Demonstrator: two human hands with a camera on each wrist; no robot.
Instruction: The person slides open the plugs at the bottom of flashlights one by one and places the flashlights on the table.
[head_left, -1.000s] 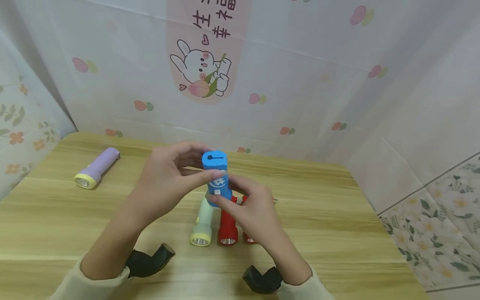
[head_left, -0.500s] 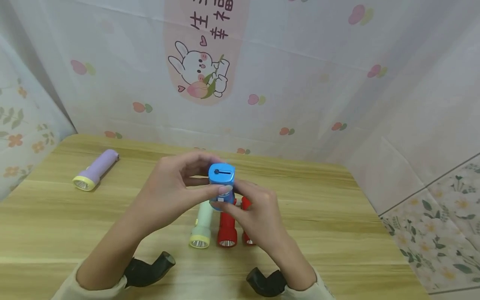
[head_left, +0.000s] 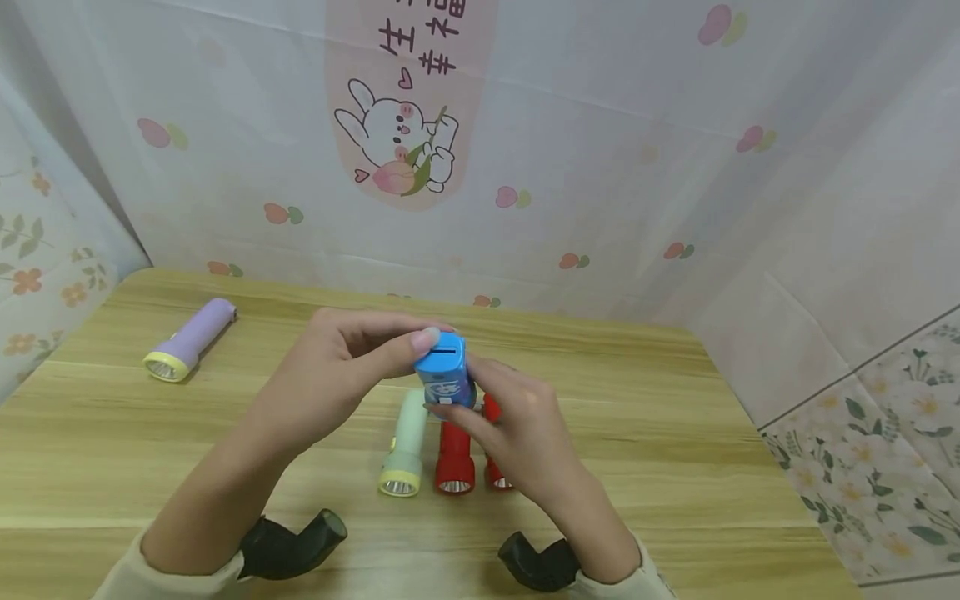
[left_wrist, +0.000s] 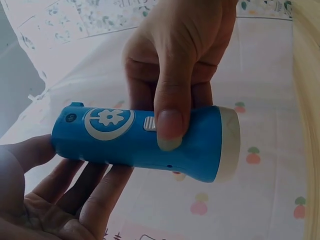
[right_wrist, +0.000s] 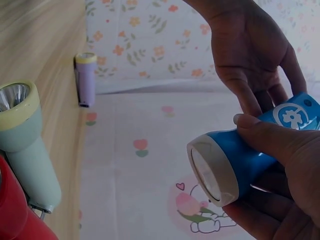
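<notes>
A blue flashlight (head_left: 442,375) with a white gear print and a white head is held up over the table, its slotted tail end tipped toward the head camera. My right hand (head_left: 528,417) grips it near the head; in the left wrist view that thumb (left_wrist: 170,127) lies beside the white slide switch (left_wrist: 150,123). With the thumb on the tail end and fingers along the opposite side, my left hand (head_left: 337,358) holds the other end. The right wrist view shows the clear lens (right_wrist: 204,172) facing away from the left hand (right_wrist: 252,55).
Below the hands, a mint green flashlight (head_left: 405,442) and two red flashlights, one in the middle (head_left: 454,458) and one partly behind the right hand (head_left: 495,471), lie on the wooden table (head_left: 637,500). A purple flashlight (head_left: 197,337) lies far left. A printed curtain (head_left: 600,150) hangs behind.
The blue flashlight has come slightly lower and tipped, showing more of its tail end. My left thumb has shifted from its printed side up onto the tail end, covering part of the slot.
</notes>
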